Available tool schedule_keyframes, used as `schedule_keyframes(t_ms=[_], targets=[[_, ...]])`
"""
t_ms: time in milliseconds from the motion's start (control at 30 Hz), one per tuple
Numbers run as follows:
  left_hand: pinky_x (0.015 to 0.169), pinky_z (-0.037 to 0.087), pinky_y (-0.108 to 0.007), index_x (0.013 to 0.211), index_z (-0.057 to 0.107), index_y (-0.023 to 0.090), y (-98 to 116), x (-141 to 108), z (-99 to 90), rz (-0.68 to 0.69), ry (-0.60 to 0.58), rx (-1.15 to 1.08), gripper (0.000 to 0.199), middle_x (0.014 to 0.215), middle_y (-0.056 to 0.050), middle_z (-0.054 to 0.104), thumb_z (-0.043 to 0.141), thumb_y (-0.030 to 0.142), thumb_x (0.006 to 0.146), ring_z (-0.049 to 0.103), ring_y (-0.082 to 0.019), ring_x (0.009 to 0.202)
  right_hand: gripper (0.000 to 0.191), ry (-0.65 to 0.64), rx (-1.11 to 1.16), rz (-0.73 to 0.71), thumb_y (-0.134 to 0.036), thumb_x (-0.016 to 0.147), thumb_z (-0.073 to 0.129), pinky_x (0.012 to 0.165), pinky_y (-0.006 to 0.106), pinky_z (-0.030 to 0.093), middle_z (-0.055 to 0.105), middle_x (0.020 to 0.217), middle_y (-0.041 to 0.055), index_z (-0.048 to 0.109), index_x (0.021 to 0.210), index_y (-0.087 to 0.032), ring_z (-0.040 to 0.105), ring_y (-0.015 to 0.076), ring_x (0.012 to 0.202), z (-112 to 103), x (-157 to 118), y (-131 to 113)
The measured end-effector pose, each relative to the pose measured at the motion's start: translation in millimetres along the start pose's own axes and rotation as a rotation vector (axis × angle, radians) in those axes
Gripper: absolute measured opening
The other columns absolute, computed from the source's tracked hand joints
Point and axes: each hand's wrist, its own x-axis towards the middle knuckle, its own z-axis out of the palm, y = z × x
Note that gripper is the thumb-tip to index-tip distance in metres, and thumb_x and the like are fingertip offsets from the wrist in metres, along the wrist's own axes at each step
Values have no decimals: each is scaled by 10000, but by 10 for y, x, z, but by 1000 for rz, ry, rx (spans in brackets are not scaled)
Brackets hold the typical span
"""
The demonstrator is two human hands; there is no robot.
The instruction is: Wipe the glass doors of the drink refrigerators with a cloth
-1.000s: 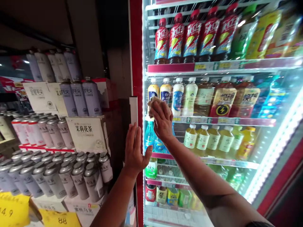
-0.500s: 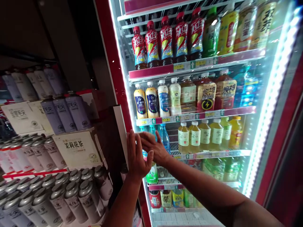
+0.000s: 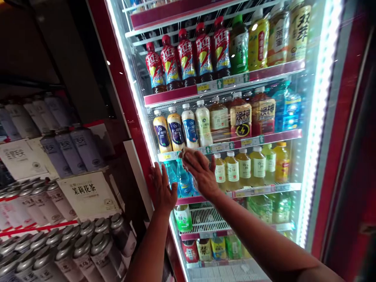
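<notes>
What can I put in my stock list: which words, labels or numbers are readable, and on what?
"焕神": the lightning-marked bottle and its right-hand neighbour.
"双萃": the top-right bottle.
"红": the red-capped bottles; the character before it is unclear.
"绿": the green-capped bottle beside them.
"绿茶": the low white-and-green bottle.
"茉莉花茶": the pale box.
Too small or blurred: shelf tags, cans, other labels.
</notes>
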Motion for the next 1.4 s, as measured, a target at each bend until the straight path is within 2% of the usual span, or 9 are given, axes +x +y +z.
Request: schedule_keyframes(t_ms=[100,300,433,567,700,900,1100,1267,1400], targets=[[1228,32,-713,1653,38,182,67,-1,101,-53,37,43,794,1723,-193,-29,245,621,1025,-80,-371,1591,576,-17,-38,56,-120,976,483,1276,521,-205,462,1611,-55,480,1519,-310,-47,180,1609,-44,16,56],[1177,66,-788,1641,211,268,226,-21,193,-104,-24,157,707,1709,-139,-200,463,488,1018,-153,-444,1561,588,-80,-27,1,-118,982,462,1272,525,-212,508,1571,-89,462,1524,-344,-19,122,1605,-159,-376,287],[1126,-15,-833,1648,141,312,290,-76,294,-104,-24,160,787,1675,-107,-312,545,462,989,-239,-473,1525,688,-57,-86,164,-58,930,477,1262,529,-218,443,1621,-60,424,1553,-346,-51,152,1607,-286,-339,576],[1093,8,-865,1646,88,342,403,-136,419,-168,-43,191,844,1655,-111,-352,575,483,971,-260,-496,1506,691,-102,-54,110,-97,923,518,1295,507,-151,413,1640,-69,416,1561,-340,-66,173,1608,-314,-407,628],[1120,17,-842,1649,69,334,561,-233,543,-171,-26,206,848,1669,-119,-319,566,466,974,-257,-479,1513,720,-134,-27,49,-78,926,487,1300,495,-135,449,1615,-92,378,1573,-374,26,140,1608,-372,-650,784],[1176,11,-788,1649,-65,210,836,-368,738,-215,-66,164,910,1716,-208,-71,507,477,993,-207,-418,1546,839,-31,-80,246,-75,900,524,1306,562,-25,369,1659,-57,246,1627,-388,92,225,1609,-479,-601,1173],[1214,53,-745,1634,-136,187,1061,-402,898,-185,-41,135,928,1708,-234,-99,492,447,1002,-157,-407,1566,806,-78,-46,134,-84,932,504,1323,486,-15,381,1649,-81,233,1627,-390,125,179,1602,-551,-838,1328],[1204,36,-758,1624,-171,163,1057,-405,982,-182,-24,178,943,1695,-258,-141,476,458,1005,-198,-415,1554,827,33,-105,260,-88,948,510,1318,520,47,269,1691,-81,178,1630,-417,90,205,1608,-695,-869,1751],[1213,21,-742,1625,-176,175,1036,-412,1018,-197,-26,197,934,1692,-257,-162,456,479,1008,-210,-406,1554,807,17,-73,266,-86,955,493,1308,542,121,263,1693,-79,192,1625,-421,96,221,1607,-744,-845,1839]])
